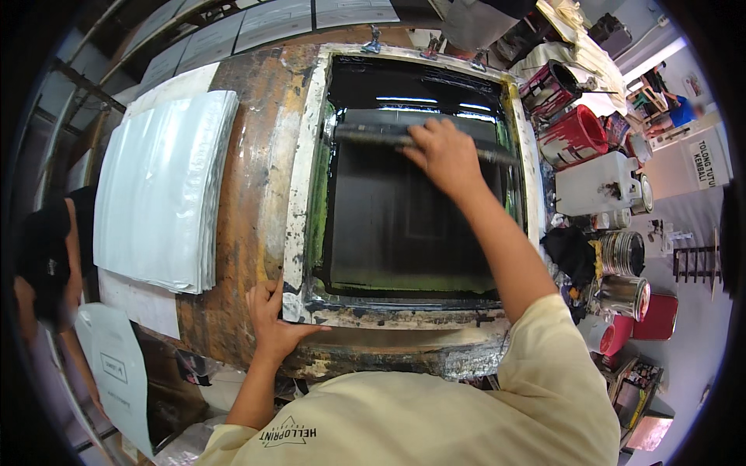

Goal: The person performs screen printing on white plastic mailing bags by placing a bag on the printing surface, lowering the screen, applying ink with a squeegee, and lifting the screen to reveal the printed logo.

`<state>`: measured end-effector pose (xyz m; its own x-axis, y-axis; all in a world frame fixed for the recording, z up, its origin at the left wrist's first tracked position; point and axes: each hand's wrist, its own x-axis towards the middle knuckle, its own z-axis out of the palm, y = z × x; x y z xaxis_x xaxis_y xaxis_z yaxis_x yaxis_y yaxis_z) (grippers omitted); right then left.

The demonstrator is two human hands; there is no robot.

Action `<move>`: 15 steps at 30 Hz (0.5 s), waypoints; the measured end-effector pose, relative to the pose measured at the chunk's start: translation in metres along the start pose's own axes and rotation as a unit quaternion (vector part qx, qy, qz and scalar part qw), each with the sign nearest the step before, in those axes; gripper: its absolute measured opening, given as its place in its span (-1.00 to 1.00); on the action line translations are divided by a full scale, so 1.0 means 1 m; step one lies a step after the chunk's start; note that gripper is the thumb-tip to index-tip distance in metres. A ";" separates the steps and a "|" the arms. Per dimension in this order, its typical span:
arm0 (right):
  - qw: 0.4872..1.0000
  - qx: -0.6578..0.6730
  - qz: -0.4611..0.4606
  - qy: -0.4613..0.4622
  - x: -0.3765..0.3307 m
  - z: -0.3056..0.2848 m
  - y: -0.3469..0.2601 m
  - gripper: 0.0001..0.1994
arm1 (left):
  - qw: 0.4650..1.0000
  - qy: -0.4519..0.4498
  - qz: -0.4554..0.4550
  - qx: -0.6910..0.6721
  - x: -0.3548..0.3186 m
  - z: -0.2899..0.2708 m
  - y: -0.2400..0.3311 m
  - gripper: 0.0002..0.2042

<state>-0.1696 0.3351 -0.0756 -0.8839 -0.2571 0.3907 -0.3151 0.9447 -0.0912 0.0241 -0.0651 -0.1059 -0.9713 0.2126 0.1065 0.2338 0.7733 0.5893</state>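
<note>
My right hand (447,155) is closed on a long dark squeegee (361,133), which lies across the far part of a printing screen. Black ink (404,81) pools beyond the blade, and a dark, smeared mesh (404,217) stretches on the near side. The screen's pale, ink-stained frame (299,202) rests on a worn wooden table (245,171). At its near left corner my left hand (272,318) grips the frame, thumb along the front edge and fingers by the left side. What lies under the screen is hidden.
A stack of white plastic sheets (163,186) lies left of the screen. Clamps (373,40) line the far frame edge. Ink-stained buckets (575,136), a white jerrycan (594,182) and several tins (622,252) crowd the right. Another person (50,248) is at the left, beside a printed white bag (116,369).
</note>
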 end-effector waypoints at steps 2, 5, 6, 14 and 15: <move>1.000 -0.009 -0.001 0.022 0.032 0.006 0.022 -0.68 | 1.000 0.013 0.006 -0.004 0.005 -0.002 0.007 0.09; 0.999 -0.004 -0.011 -0.036 0.070 0.000 0.051 -0.61 | 0.999 0.035 0.013 -0.004 0.004 -0.005 0.010 0.12; 0.997 0.007 -0.032 -0.068 0.084 -0.009 0.059 -0.57 | 0.999 0.040 0.013 -0.004 0.000 -0.002 0.007 0.14; 0.999 -0.007 -0.039 -0.033 0.084 -0.009 0.073 -0.54 | 0.988 0.099 -0.009 -0.118 -0.021 0.023 0.002 0.27; 0.999 -0.015 -0.032 -0.021 0.076 -0.007 0.067 -0.55 | 0.989 0.088 -0.017 -0.115 -0.019 0.019 0.008 0.26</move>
<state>-0.2556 0.3798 -0.0458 -0.8758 -0.3254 0.3564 -0.3619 0.9314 -0.0388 0.0449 -0.0515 -0.1181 -0.9754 0.0659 0.2105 0.2056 0.6177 0.7591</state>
